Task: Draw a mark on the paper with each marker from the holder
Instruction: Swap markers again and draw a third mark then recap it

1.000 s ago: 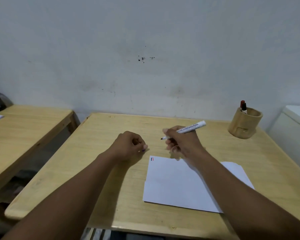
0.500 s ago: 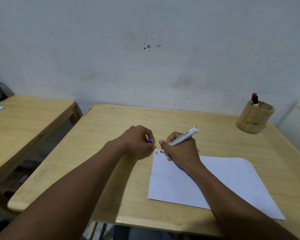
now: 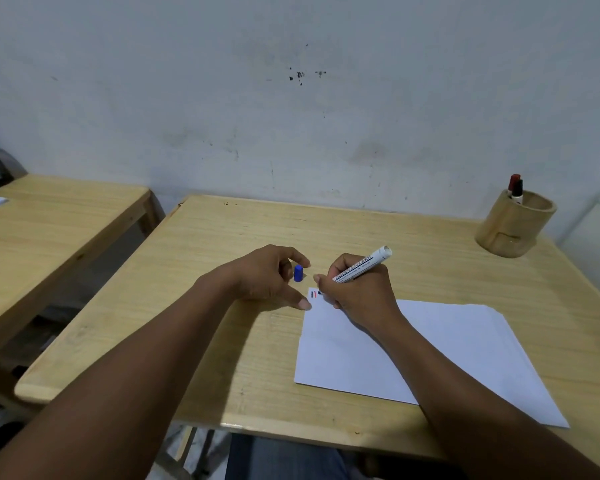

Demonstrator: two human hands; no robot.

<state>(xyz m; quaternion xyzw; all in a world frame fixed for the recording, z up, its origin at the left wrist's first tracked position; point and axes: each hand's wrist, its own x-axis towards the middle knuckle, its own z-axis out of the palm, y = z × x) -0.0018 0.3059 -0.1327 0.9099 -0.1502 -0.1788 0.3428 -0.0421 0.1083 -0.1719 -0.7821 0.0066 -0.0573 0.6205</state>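
Fingers of the right hand (image 3: 355, 296) are wrapped tightly round a white marker (image 3: 362, 265), its barrel slanting up and away to the right above the knuckles and its tip down at the near-left corner of the white paper (image 3: 413, 355), just beside two short marks (image 3: 313, 294), one red and one dark. Just left of those fingers, the left hand (image 3: 264, 277) rests on the wooden table (image 3: 222, 341) loosely curled, pinching a small blue cap (image 3: 298, 273) between forefinger and thumb side, its thumb tip touching the paper's left edge. Far off to the right of both hands, near the table's back corner, stands the wooden holder (image 3: 513, 226) with a red-capped and a black-capped marker (image 3: 515, 187) sticking up from it.
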